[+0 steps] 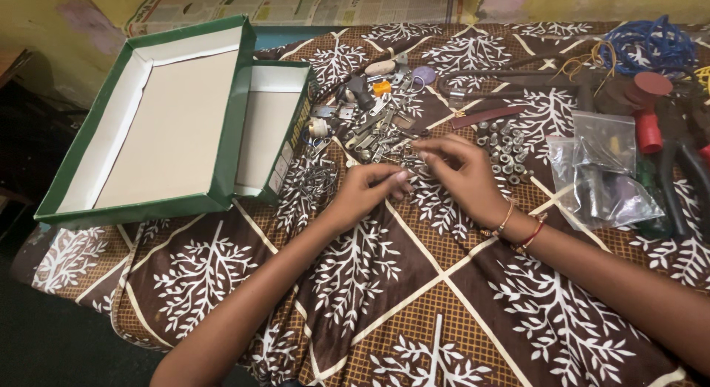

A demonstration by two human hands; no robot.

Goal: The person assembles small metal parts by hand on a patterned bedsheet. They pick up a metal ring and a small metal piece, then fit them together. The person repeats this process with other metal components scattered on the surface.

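My left hand (366, 191) and my right hand (462, 176) meet over a scatter of small metal parts (381, 139) on a brown cloth with white tree patterns (355, 268). The fingertips of both hands pinch at something tiny between them; I cannot tell what it is. A cluster of metal nuts (506, 150) lies just beyond my right hand. Thin wire clips (310, 183) lie left of my left hand. My right wrist wears bangles and a red thread.
A large green box with a white inside (229, 128) stands open at the left, with a smaller green tray (296, 128) beside it. Clear plastic bags (603, 172), red caps (649, 109), dark tools and blue cord (651, 39) lie at the right.
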